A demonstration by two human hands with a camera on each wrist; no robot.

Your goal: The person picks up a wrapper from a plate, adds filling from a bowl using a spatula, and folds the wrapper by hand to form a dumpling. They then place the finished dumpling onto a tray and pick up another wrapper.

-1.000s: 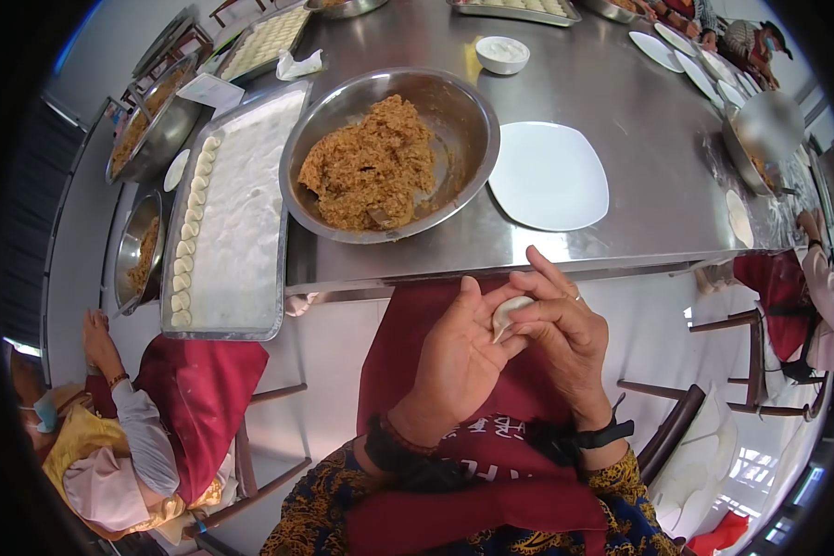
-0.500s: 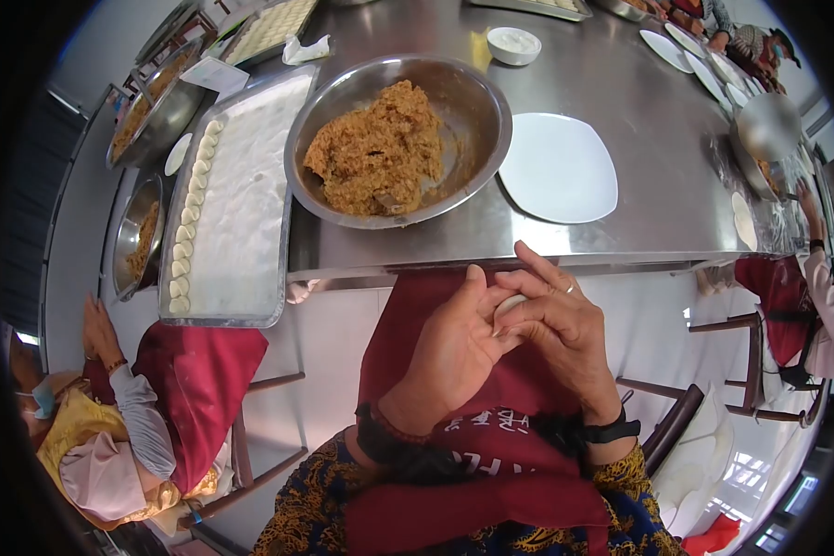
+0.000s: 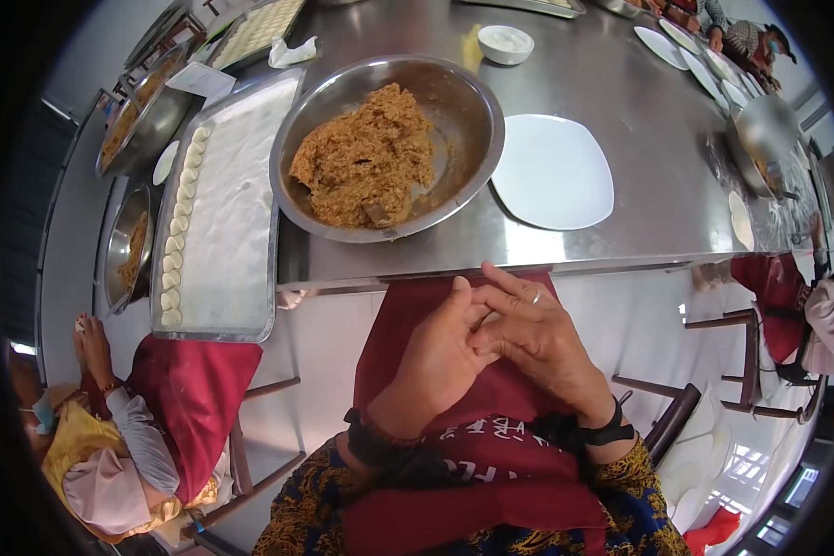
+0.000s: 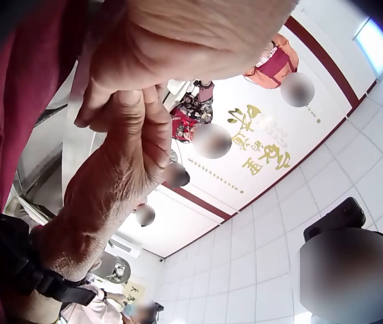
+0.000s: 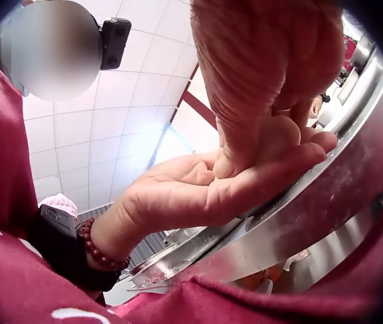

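Observation:
Just below the table edge, my two hands meet in the head view. The left hand (image 3: 433, 360) lies palm up, its fingers under those of the right hand (image 3: 545, 354). In the right wrist view the left palm (image 5: 184, 194) is flat and slightly cupped, while the curled fingers and thumb of the right hand (image 5: 265, 74) press down onto it. A small dumpling between them is mostly hidden; the head view shows none of it. From the left wrist view, the right hand (image 4: 120, 152) is bunched against the left hand (image 4: 191, 44).
Beyond the hands stand a metal bowl (image 3: 487, 176) of brown filling and a white square plate (image 3: 554, 171). A floured tray (image 3: 236, 195) with a row of dumplings is at left. Farther back is a small white bowl (image 3: 506, 54). Another person's hands (image 3: 93, 345) are at far left.
The right fingers have closed over the left palm, and the pale dumpling seen between the hands earlier is now covered. Both hands have shifted slightly left in the head view.

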